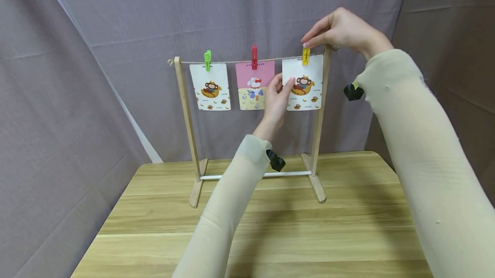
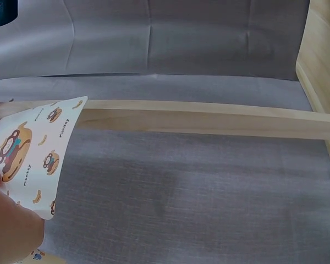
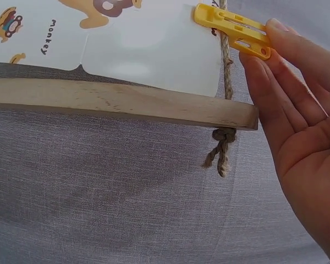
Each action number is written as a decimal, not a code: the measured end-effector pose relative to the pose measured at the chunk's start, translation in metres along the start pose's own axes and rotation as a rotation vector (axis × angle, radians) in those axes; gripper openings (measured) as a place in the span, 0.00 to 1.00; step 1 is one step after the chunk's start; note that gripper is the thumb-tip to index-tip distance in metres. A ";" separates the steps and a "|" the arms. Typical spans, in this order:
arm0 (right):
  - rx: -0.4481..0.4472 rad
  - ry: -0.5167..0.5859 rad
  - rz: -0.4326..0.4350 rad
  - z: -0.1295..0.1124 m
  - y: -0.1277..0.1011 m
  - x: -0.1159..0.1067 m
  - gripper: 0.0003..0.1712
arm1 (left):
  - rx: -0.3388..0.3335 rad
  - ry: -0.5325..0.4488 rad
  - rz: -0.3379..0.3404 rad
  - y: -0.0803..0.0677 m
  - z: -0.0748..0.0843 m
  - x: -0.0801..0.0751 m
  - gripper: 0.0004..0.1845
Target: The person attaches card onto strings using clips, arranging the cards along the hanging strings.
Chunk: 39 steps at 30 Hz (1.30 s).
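At the rope's right end hangs a white monkey card (image 1: 303,97), its left edge pinched by my left hand (image 1: 275,104) between thumb and fingers. Above it, my right hand (image 1: 344,31) pinches the handle end of a yellow clothespin (image 1: 306,56). In the right wrist view the yellow clothespin (image 3: 234,30) straddles the rope (image 3: 227,71) and the card's top edge. To the left, a red clothespin (image 1: 254,57) holds a pink and yellow rabbit card (image 1: 251,97), partly behind my left hand. A green clothespin (image 1: 207,60) holds another monkey card (image 1: 210,97).
The rope is tied between two uprights of a wooden stand (image 1: 187,123), joined low down by a white bar (image 1: 288,174). The stand is on a wood-grain table (image 1: 294,235). Grey curtain (image 1: 127,24) hangs behind and at the left side.
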State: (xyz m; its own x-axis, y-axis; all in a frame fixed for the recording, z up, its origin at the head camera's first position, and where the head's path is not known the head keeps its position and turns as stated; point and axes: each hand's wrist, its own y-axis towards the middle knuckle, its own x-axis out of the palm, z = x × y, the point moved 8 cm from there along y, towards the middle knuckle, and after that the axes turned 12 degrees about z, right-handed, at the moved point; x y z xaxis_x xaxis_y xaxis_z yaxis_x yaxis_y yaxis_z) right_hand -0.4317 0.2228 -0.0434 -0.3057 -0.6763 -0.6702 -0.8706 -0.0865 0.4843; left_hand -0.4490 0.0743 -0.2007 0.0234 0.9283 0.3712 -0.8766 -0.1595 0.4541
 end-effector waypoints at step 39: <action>-0.014 0.025 -0.020 -0.003 -0.001 0.006 0.26 | 0.002 0.040 -0.028 -0.001 -0.012 -0.011 0.17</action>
State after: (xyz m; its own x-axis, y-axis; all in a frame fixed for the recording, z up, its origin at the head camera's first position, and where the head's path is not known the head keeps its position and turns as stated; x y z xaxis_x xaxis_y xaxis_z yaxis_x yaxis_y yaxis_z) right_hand -0.4315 0.2164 -0.0462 -0.2781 -0.6925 -0.6656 -0.8709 -0.1106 0.4789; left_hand -0.4535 0.0681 -0.2148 0.0284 0.9449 0.3262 -0.8749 -0.1343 0.4652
